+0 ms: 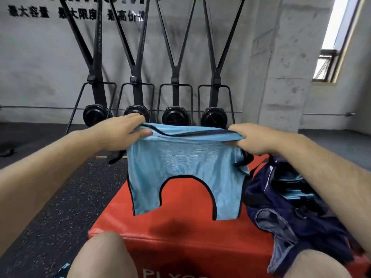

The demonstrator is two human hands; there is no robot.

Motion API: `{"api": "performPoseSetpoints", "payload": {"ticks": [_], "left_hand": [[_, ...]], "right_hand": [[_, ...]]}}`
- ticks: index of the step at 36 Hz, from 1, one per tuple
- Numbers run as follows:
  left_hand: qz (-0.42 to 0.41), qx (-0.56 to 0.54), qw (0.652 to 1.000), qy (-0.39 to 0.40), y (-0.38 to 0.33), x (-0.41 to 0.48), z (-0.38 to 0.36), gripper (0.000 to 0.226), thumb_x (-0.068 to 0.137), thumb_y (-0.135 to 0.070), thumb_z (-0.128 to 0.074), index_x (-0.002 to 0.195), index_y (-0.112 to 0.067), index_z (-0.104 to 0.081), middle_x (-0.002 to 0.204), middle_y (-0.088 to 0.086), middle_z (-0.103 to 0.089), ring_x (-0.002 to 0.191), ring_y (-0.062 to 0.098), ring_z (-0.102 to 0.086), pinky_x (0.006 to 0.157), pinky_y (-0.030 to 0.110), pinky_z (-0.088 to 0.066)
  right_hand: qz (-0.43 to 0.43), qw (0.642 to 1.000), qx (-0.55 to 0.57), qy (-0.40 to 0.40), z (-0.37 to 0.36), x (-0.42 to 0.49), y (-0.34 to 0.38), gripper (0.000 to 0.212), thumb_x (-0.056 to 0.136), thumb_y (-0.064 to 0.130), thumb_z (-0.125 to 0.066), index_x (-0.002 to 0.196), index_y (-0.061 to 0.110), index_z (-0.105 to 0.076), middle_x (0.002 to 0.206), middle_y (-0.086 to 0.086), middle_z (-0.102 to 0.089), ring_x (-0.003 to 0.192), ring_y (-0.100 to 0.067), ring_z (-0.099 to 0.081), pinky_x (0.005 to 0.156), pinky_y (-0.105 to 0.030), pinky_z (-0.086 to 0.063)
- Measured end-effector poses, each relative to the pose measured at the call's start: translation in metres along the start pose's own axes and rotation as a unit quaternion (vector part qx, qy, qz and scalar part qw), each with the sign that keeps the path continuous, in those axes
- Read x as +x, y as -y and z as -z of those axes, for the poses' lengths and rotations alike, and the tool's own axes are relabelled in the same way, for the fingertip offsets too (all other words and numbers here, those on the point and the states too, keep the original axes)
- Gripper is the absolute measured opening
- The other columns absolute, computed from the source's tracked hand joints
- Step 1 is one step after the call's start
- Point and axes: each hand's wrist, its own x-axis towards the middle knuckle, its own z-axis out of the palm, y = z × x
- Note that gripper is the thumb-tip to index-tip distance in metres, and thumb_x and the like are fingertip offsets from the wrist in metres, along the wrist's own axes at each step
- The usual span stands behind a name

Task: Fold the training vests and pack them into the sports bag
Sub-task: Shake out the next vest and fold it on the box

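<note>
A light blue mesh training vest [180, 167] with dark trim hangs in the air above a red padded box [180, 227]. It is held upside down, so its neck cut-out and two shoulder straps point down. My left hand [122, 131] pinches the vest's top left corner. My right hand [255, 139] grips the top right corner. A navy sports bag [291, 209] lies open on the right side of the box, under my right forearm, with several folded blue vests [291, 189] inside it.
Several black ski-trainer machines [174, 93] stand against the grey wall behind the box. Dark speckled rubber floor [66, 197] lies to the left. My knees [102, 255] are at the box's front edge. Another bit of blue fabric [64, 268] shows at the bottom left.
</note>
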Motion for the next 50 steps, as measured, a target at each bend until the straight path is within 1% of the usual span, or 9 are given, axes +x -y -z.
{"api": "performPoseSetpoints", "payload": {"ticks": [7, 12, 18, 22, 28, 36, 40, 43, 50], "left_hand": [[0.021, -0.042, 0.999, 0.012, 0.007, 0.001, -0.001, 0.063, 0.068, -0.087, -0.04, 0.087, -0.028, -0.05, 0.075, 0.0, -0.063, 0.067, 0.018, -0.061, 0.065, 0.045, -0.053], [0.048, 0.037, 0.994, 0.091, 0.021, 0.026, -0.028, 0.06, 0.06, -0.079, -0.068, 0.092, -0.031, -0.049, 0.075, -0.008, -0.061, 0.07, 0.011, -0.058, 0.065, 0.035, -0.05], [0.05, 0.08, 0.986, 0.138, 0.056, 0.072, -0.089, 0.045, 0.072, -0.06, -0.076, 0.083, -0.03, -0.043, 0.078, -0.012, -0.055, 0.071, 0.012, -0.053, 0.062, 0.033, -0.039], [0.052, 0.154, 0.98, 0.119, 0.081, 0.112, -0.119, 0.039, 0.081, -0.052, -0.071, 0.087, -0.025, -0.043, 0.083, -0.007, -0.057, 0.077, 0.02, -0.055, 0.064, 0.033, -0.041], [-0.001, 0.206, 0.971, -0.12, 0.115, 0.168, -0.106, 0.016, 0.079, 0.0, -0.061, 0.088, -0.01, -0.052, 0.086, 0.017, -0.06, 0.08, 0.039, -0.061, 0.062, 0.039, -0.034], [-0.042, 0.23, 0.958, -0.166, 0.126, 0.148, -0.143, 0.036, 0.068, 0.001, -0.069, 0.102, -0.006, -0.061, 0.09, 0.018, -0.058, 0.082, 0.04, -0.057, 0.068, 0.046, -0.037], [-0.039, 0.168, 0.979, -0.11, 0.115, 0.098, -0.21, 0.027, 0.072, -0.012, -0.055, 0.097, -0.014, -0.064, 0.089, 0.009, -0.061, 0.078, 0.034, -0.06, 0.064, 0.042, -0.039], [0.03, 0.081, 0.995, 0.049, 0.102, 0.058, -0.266, 0.035, 0.073, -0.017, -0.053, 0.104, -0.026, -0.066, 0.104, 0.0, -0.063, 0.095, 0.031, -0.063, 0.072, 0.042, -0.048], [0.159, -0.103, 0.947, 0.26, 0.066, 0.001, -0.332, 0.043, 0.08, -0.025, -0.054, 0.122, -0.03, -0.052, 0.128, -0.003, -0.053, 0.12, 0.025, -0.051, 0.098, 0.039, -0.045]], "right_hand": [[0.022, 0.997, 0.06, 0.03, 0.016, 0.006, -0.007, 0.009, 0.1, 0.033, -0.056, 0.096, 0.026, -0.06, 0.078, 0.003, -0.062, 0.06, -0.009, -0.056, 0.058, -0.027, -0.048], [-0.006, 0.996, -0.011, 0.091, -0.001, 0.033, -0.015, 0.055, 0.064, 0.074, -0.073, 0.095, 0.03, -0.06, 0.09, 0.006, -0.067, 0.083, -0.015, -0.064, 0.079, -0.039, -0.054], [-0.014, 0.986, -0.083, 0.141, -0.048, 0.099, -0.048, 0.028, 0.074, 0.041, -0.082, 0.075, 0.03, -0.057, 0.078, 0.007, -0.063, 0.076, -0.018, -0.063, 0.075, -0.043, -0.055], [-0.003, 0.985, -0.162, 0.058, -0.067, 0.15, -0.062, 0.015, 0.086, 0.029, -0.07, 0.079, 0.027, -0.056, 0.08, 0.009, -0.058, 0.085, -0.02, -0.059, 0.067, -0.033, -0.044], [0.014, 0.952, -0.236, -0.196, -0.061, 0.207, -0.072, 0.021, 0.081, 0.006, -0.057, 0.096, 0.021, -0.061, 0.098, -0.007, -0.066, 0.091, -0.034, -0.063, 0.06, -0.031, -0.028], [0.018, 0.946, -0.247, -0.21, -0.096, 0.196, -0.081, 0.034, 0.081, 0.007, -0.059, 0.11, 0.024, -0.064, 0.101, -0.005, -0.065, 0.093, -0.035, -0.062, 0.062, -0.034, -0.033], [-0.004, 0.966, -0.208, -0.15, -0.159, 0.164, -0.092, 0.032, 0.084, 0.016, -0.063, 0.115, 0.026, -0.065, 0.103, -0.004, -0.066, 0.095, -0.034, -0.062, 0.074, -0.039, -0.043], [-0.045, 0.98, -0.184, -0.063, -0.22, 0.128, -0.096, 0.035, 0.086, 0.014, -0.055, 0.117, 0.027, -0.064, 0.11, 0.0, -0.066, 0.101, -0.031, -0.062, 0.083, -0.04, -0.047], [-0.118, 0.99, -0.039, 0.065, -0.322, 0.06, -0.086, 0.049, 0.093, 0.023, -0.049, 0.141, 0.03, -0.049, 0.149, 0.009, -0.046, 0.137, -0.02, -0.041, 0.104, -0.039, -0.038]]}}
